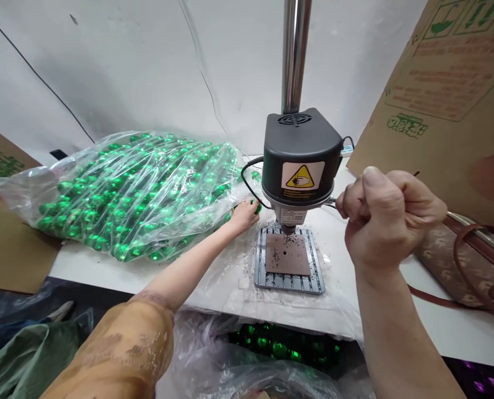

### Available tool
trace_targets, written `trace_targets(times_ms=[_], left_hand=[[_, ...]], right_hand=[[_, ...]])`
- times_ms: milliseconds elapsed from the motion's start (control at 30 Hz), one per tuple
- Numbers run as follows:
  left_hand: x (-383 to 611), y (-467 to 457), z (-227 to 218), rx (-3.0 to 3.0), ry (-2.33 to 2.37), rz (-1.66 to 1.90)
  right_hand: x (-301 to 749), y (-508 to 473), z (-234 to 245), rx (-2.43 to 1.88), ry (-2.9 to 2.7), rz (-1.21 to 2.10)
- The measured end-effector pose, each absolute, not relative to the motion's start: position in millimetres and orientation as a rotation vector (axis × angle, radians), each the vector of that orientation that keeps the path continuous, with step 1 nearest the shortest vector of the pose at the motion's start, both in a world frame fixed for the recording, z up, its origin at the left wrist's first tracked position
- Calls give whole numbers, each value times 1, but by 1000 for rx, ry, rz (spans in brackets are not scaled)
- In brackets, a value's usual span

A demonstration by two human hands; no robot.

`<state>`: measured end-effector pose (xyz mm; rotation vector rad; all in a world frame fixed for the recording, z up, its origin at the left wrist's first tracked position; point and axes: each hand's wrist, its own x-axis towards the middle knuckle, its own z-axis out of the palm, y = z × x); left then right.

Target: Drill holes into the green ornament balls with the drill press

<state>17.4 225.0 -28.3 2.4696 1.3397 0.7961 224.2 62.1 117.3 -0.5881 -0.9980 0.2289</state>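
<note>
My left hand point(245, 216) reaches to the mouth of a clear plastic bag point(26, 185) packed with shiny green faceted balls point(134, 194). Its fingers are curled around a small green ball point(256, 206), mostly hidden by them. Raised at the right, my right hand point(386, 216) is closed in a fist around the lever of a small bench drill press point(302, 149); the grip itself is covered by my fingers. Below the drill chuck point(288, 228), a brown square board point(294, 260) with a dark hole lies on the slotted metal base point(290, 284), among dark shavings.
A steel column point(295, 55) rises behind the drill head. Cardboard boxes point(446, 94) stand at right and left. A patterned bag with brown straps point(442, 260) lies at right. Below the table edge, more green balls point(280, 346) sit in open plastic.
</note>
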Motion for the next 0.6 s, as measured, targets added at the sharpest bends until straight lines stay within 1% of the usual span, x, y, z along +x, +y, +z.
trace_targets(times_ms=[100, 267, 333, 433, 600], left_hand=[[3, 190, -24, 2219, 1237, 846], [-17, 139, -20, 1190, 913, 978], [-17, 127, -19, 921, 805, 984], [-10, 117, -18, 834, 768, 1010], [5, 110, -28, 1090, 863, 1037]], right_hand=[[225, 62, 117, -592, -993, 244], [226, 62, 116, -590, -990, 246], [226, 63, 116, -572, -988, 251], [226, 64, 115, -556, -985, 250], [227, 66, 115, -522, -1005, 260]])
